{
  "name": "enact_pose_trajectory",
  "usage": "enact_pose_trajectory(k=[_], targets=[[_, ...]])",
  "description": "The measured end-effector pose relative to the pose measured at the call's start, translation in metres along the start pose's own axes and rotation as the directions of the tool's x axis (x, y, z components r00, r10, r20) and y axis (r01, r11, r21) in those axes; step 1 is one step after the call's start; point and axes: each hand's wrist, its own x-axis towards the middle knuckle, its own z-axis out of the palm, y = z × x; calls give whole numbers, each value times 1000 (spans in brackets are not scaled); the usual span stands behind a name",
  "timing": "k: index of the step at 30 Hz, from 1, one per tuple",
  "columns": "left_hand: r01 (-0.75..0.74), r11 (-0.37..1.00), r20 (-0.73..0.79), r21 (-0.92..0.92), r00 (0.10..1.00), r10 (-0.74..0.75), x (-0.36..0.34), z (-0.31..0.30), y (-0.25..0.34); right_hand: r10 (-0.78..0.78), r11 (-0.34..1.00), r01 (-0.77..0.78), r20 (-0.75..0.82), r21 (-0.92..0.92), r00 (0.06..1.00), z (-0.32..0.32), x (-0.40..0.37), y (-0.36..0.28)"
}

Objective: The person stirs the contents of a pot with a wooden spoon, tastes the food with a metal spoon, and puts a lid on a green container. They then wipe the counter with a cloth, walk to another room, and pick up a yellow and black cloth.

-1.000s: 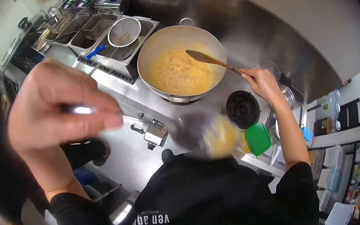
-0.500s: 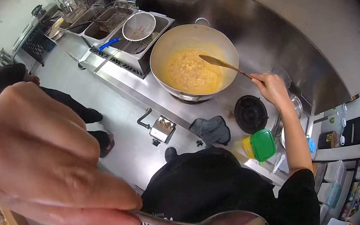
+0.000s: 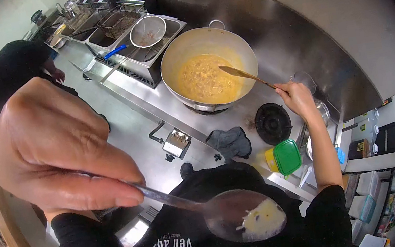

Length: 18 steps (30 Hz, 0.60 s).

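My left hand [image 3: 61,154] is large and close to the camera, fingers pinched round the handle of a metal spoon [image 3: 221,217]. A smear of creamy yellow sauce [image 3: 263,219] with small bits lies in the spoon's bowl, close below my face. Farther off, my right hand [image 3: 297,97] is closed round the handle of a wooden spatula [image 3: 241,72]. Its blade rests over the large metal pot [image 3: 169,56], dipping at the yellow, chunky sauce [image 3: 203,79] inside. The pot stands on a burner on the steel counter.
A strainer [image 3: 148,31] with a blue handle lies over the fryer [image 3: 165,41] left of the pot. Nearer me are a dark cloth [image 3: 229,143], a black burner [image 3: 273,123] and a green-lidded tub [image 3: 287,157]. A person in black [image 3: 15,69] stands at the left.
The spoon has moved up and away from my face, so its bowl and sauce now show fully. My right hand and spatula stay nearly still. The other person has shifted.
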Motion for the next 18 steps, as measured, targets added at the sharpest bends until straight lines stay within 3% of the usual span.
enact_pose_trajectory(k=[4, 7, 9, 10, 12, 15, 18], targets=[[14, 1000, 42, -7, 999, -13, 6, -9, 6, -35, 997, 38, 46, -73, 998, 0, 2, -1], [6, 1000, 163, -7, 987, -5, 9, -14, 10, -103, 978, 123, 124, -167, 987, 3, 14, -13], [-119, 992, 97, -49, 988, 123, 13, -11, 8, -156, 957, 193, 176, -217, 972, 15, 29, -24], [-114, 992, 94, -51, 989, 118, 13, -7, 4, -203, 926, 259, 214, -274, 955, 31, 39, -28], [-416, 909, -60, -3, 908, 415, 11, 0, -3, -258, 884, 336, 261, -324, 930, 65, 54, -36], [-392, 920, 12, -11, 920, 392, 1, -6, 6, -189, 867, 294, 279, -403, 942, 106, 82, -48], [-325, 945, 69, -29, 943, 326, -15, -11, 15, -196, 911, 232, 137, -342, 971, 120, 107, -46]])
